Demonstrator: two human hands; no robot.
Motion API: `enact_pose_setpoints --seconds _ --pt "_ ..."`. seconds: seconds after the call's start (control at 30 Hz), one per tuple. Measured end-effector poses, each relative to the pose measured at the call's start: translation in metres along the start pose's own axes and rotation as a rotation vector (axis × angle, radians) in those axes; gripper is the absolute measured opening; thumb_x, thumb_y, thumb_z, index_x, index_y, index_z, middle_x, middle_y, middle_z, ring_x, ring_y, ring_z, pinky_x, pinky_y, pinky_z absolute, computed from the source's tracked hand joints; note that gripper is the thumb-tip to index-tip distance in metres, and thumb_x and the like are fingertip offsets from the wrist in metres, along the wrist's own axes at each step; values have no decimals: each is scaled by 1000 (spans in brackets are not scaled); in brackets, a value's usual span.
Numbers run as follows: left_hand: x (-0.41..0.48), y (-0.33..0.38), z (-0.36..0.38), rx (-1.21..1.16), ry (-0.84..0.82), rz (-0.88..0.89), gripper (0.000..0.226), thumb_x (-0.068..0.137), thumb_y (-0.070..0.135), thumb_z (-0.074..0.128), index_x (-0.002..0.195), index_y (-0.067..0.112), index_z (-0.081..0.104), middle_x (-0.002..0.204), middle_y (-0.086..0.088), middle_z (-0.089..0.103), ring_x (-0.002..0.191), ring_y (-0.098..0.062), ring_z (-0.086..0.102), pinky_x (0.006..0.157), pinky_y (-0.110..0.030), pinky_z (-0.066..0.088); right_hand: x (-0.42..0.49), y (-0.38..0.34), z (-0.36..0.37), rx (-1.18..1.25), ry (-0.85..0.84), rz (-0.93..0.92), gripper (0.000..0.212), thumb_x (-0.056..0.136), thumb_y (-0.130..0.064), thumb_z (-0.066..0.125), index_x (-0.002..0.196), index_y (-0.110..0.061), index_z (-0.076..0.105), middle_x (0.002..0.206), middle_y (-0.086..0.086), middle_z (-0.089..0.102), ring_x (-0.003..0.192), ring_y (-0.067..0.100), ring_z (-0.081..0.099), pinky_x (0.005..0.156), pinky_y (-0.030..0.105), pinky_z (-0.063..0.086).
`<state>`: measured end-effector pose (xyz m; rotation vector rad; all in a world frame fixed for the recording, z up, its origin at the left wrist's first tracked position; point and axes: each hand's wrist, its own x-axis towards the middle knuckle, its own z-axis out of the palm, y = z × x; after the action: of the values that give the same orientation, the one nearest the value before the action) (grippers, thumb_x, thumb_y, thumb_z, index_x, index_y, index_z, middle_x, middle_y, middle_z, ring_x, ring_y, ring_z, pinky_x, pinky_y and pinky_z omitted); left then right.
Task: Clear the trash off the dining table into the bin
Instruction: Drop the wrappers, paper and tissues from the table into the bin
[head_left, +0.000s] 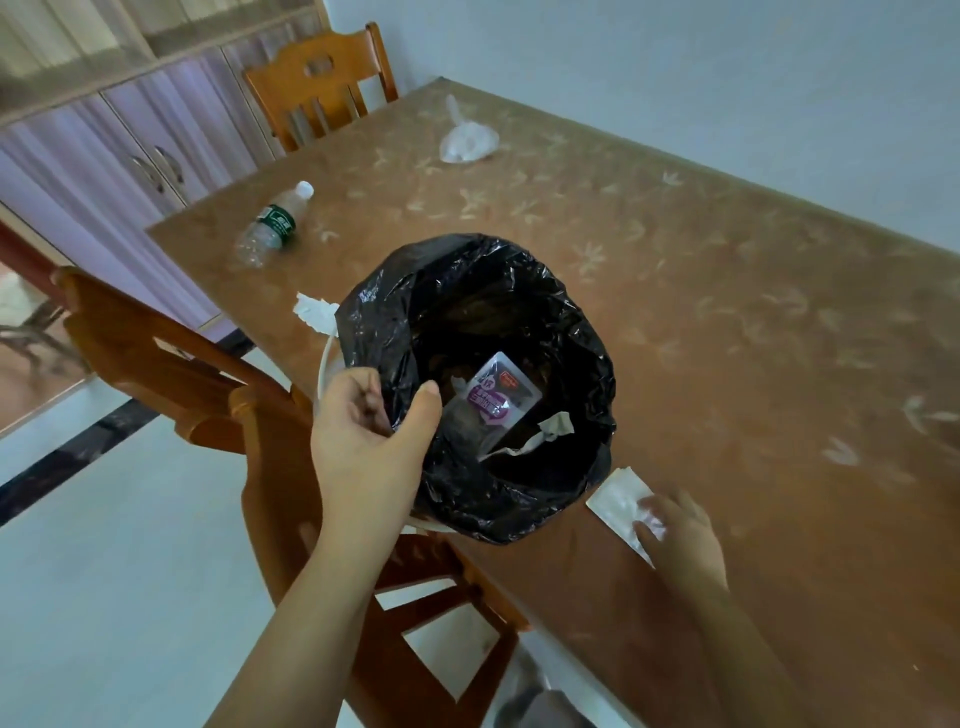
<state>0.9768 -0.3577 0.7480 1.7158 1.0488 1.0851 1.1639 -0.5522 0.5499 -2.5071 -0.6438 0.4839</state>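
My left hand (371, 431) grips the rim of a white bin (324, 364) lined with a black bag (571, 338), held at the table's near edge. Inside lie a purple-labelled clear packet (501, 397) and torn paper (553, 428). My right hand (680, 535) rests with its fingers on a white wrapper (618, 496) lying flat on the brown patterned table (727, 312), just right of the bin. Further off on the table lie an empty plastic bottle (272, 223), a crumpled white tissue (314, 312) behind the bin, and a clear plastic bag (467, 140).
A wooden chair (218, 395) stands below the bin on the left, and another chair (317, 83) at the table's far end. Purple cabinets (104, 150) line the left wall. White floor (104, 597) lies to the lower left.
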Motion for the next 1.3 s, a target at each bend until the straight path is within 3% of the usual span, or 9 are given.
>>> enact_pose_setpoints --seconds 0.2,0.47,0.63,0.7,0.8,0.9,1.03,1.23,1.3 --pt "-8 2 0 11 31 -37 40 71 45 62 76 9 47 77 -26 51 74 -39 52 65 -56 50 1 -8 3 80 20 -2 10 76 -2 55 75 -10 60 85 6 57 84 27 52 64 34 42" --pt "-21 3 6 -48 34 -52 46 70 43 62 78 1 46 79 -30 50 77 -43 51 69 -57 49 3 -4 0 92 -43 18 9 77 -3 54 77 -7 62 84 10 60 78 27 56 65 29 41" --pt "-27 -1 7 -46 44 -70 41 74 36 65 81 0 47 80 -30 50 71 -36 50 68 -52 49 -3 3 -10 150 -69 111 37 76 -4 43 48 -27 36 63 -1 50 52 14 46 36 16 34" --pt "-28 -2 8 -52 41 -80 38 75 34 65 79 1 47 78 -29 48 68 -28 48 66 -50 48 -4 3 -21 203 -19 119 36 78 -3 43 47 -22 39 64 1 53 57 19 48 40 19 33" --pt "-28 -3 12 -89 35 -87 30 78 29 67 75 8 46 71 -16 43 66 -23 44 65 -45 44 -6 -2 -46 245 125 33 19 78 -2 51 61 -8 56 67 4 55 63 20 51 51 19 35" --pt "-28 -3 16 -106 42 -84 30 78 26 68 72 9 44 70 -12 43 66 -23 43 64 -44 44 -4 -20 -78 345 244 -67 15 78 -3 57 69 -15 61 71 -3 59 66 8 54 58 15 37" --pt "-26 -5 21 -97 55 -71 34 76 26 69 66 18 39 63 -1 34 58 -14 34 57 -37 34 2 -55 -118 446 345 -157 12 78 -7 58 73 -17 63 75 -2 62 70 9 56 62 21 41" --pt "-21 -5 25 -83 72 -85 36 67 41 67 62 21 37 58 5 33 54 -14 33 55 -36 31 4 -127 -167 608 400 -360 17 78 -8 61 73 -24 63 73 -12 61 69 0 55 60 7 43" --pt "-20 -4 27 -93 75 -77 38 70 36 70 62 22 36 58 6 32 53 -13 31 54 -34 29 5 -152 -177 676 382 -436 22 78 -7 62 71 -28 62 73 -12 61 66 1 53 61 7 44"
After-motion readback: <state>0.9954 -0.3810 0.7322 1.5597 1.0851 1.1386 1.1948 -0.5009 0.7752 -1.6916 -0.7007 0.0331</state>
